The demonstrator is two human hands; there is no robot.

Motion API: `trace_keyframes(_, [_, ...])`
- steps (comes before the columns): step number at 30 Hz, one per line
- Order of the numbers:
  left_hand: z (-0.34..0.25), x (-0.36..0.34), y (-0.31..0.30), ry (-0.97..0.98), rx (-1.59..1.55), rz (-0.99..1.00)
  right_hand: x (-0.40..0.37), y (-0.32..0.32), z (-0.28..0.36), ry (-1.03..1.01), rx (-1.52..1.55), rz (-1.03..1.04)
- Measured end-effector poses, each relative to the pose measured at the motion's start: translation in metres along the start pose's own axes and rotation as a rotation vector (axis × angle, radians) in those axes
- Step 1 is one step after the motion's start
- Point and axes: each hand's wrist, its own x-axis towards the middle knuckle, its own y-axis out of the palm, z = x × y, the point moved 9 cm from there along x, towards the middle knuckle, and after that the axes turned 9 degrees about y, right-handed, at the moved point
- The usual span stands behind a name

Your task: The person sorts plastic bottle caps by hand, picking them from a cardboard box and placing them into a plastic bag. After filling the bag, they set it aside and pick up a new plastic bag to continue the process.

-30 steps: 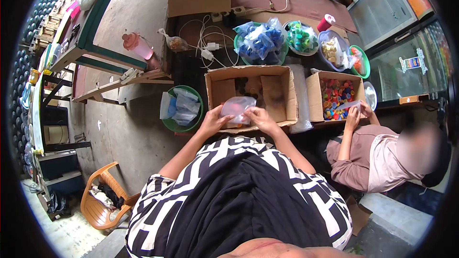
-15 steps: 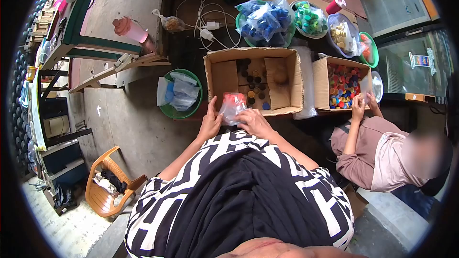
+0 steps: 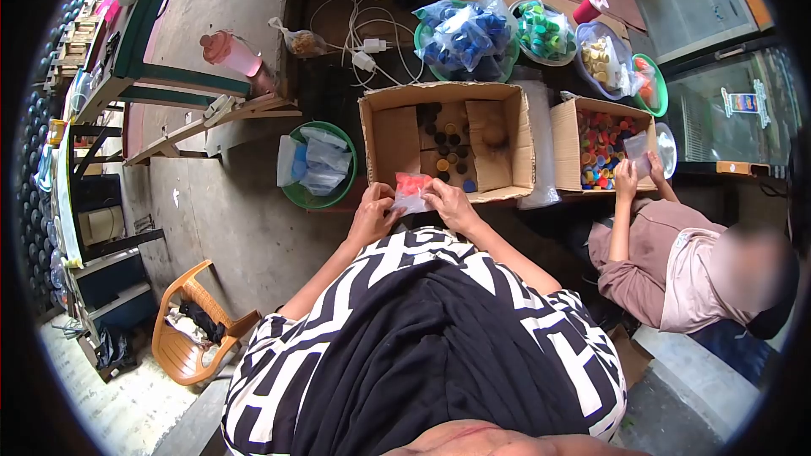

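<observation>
A clear plastic bag (image 3: pixel 411 194) with red bottle caps in its far end is held between my hands, at the near edge of a cardboard box (image 3: pixel 393 139). My left hand (image 3: pixel 374 214) grips the bag's left side with bent fingers. On the other side, my right hand (image 3: pixel 451 205) pinches the bag between thumb and fingers. Inside the box lie loose black caps (image 3: pixel 435 131), a few yellowish ones and a blue one, with cardboard flaps around them.
A green basin (image 3: pixel 319 196) of plastic bags stands left. At right, a co-worker (image 3: pixel 650 232) holds a bag (image 3: pixel 638 149) over a box of mixed caps (image 3: pixel 601 143). Behind are bagged blue caps (image 3: pixel 469 33), green caps (image 3: pixel 543 32) and white cables (image 3: pixel 365 46).
My fingers have shifted up the bag's sides, and the bag looks flatter and shorter. The co-worker's bag has come more into view above their hands.
</observation>
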Motion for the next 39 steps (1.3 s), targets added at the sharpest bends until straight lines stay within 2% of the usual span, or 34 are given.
trace_keyframes(2, [-0.010, 0.003, -0.007, 0.129, -0.094, -0.114, 0.002, -0.012, 0.001, -0.027, 0.038, -0.156])
trace_keyframes(3, [-0.011, 0.004, -0.007, 0.129, -0.092, -0.115, 0.003, -0.011, -0.001, -0.028, 0.038, -0.156])
trace_keyframes(5, [0.011, 0.000, 0.014, -0.180, -0.144, 0.105, 0.005, -0.013, -0.006, -0.017, 0.026, -0.176])
trace_keyframes(9, [0.022, -0.002, 0.026, -0.311, -0.121, 0.118, 0.002, -0.007, 0.001, -0.155, -0.171, -0.110])
trace_keyframes(11, [0.028, -0.002, 0.023, -0.337, -0.131, -0.015, -0.009, -0.009, 0.020, -0.157, -0.219, -0.068])
trace_keyframes(12, [0.026, 0.001, 0.021, -0.334, -0.131, -0.020, -0.010, -0.009, 0.018, -0.161, -0.223, -0.069])
trace_keyframes(14, [0.030, 0.002, 0.026, -0.444, -0.054, 0.088, -0.008, 0.002, 0.007, -0.180, -0.301, 0.028])
trace_keyframes(15, [0.027, 0.004, 0.026, -0.437, -0.054, 0.084, -0.002, 0.006, -0.003, -0.096, -0.309, 0.067])
trace_keyframes(16, [0.013, 0.010, 0.020, -0.301, 0.010, 0.017, -0.001, 0.005, -0.005, -0.101, -0.312, 0.060])
trace_keyframes(17, [-0.001, 0.015, 0.012, -0.165, 0.074, -0.049, -0.001, 0.003, -0.002, -0.174, -0.399, 0.015])
trace_keyframes(18, [-0.002, 0.017, 0.009, -0.157, 0.077, -0.053, -0.002, 0.000, 0.004, -0.245, -0.484, -0.030])
trace_keyframes(20, [-0.026, 0.024, 0.005, 0.121, 0.113, -0.036, 0.000, -0.003, 0.004, -0.276, -0.473, -0.043])
trace_keyframes(22, [-0.019, 0.022, 0.010, 0.144, 0.097, -0.011, 0.008, 0.003, -0.010, -0.207, -0.446, 0.047])
trace_keyframes(24, [-0.011, 0.021, 0.019, 0.171, 0.063, 0.049, 0.011, 0.006, -0.012, -0.235, -0.424, 0.047])
trace_keyframes(25, [-0.002, 0.022, 0.025, 0.099, 0.098, 0.113, 0.015, 0.005, -0.018, -0.184, -0.379, 0.063])
trace_keyframes(27, [0.009, 0.024, 0.031, 0.058, 0.055, 0.107, 0.020, 0.007, -0.021, -0.146, -0.339, 0.085])
trace_keyframes(29, [0.015, 0.027, 0.035, 0.054, 0.019, 0.062, 0.027, -0.006, -0.031, 0.035, -0.086, 0.019])
trace_keyframes(30, [0.016, 0.029, 0.038, 0.048, 0.025, 0.048, 0.028, -0.005, -0.028, 0.022, -0.093, 0.028])
trace_keyframes(32, [0.029, 0.030, 0.050, -0.094, -0.038, 0.092, 0.033, -0.009, -0.033, 0.105, -0.084, 0.015])
trace_keyframes(34, [0.028, 0.031, 0.048, -0.109, -0.078, 0.070, 0.037, -0.007, -0.029, 0.059, -0.116, 0.037])
trace_keyframes(36, [0.037, 0.030, 0.048, -0.221, -0.052, 0.112, 0.034, -0.003, -0.020, 0.000, -0.140, 0.097])
trace_keyframes(39, [0.043, 0.035, 0.040, -0.240, -0.168, 0.043, 0.023, -0.005, 0.006, -0.222, -0.280, 0.124])
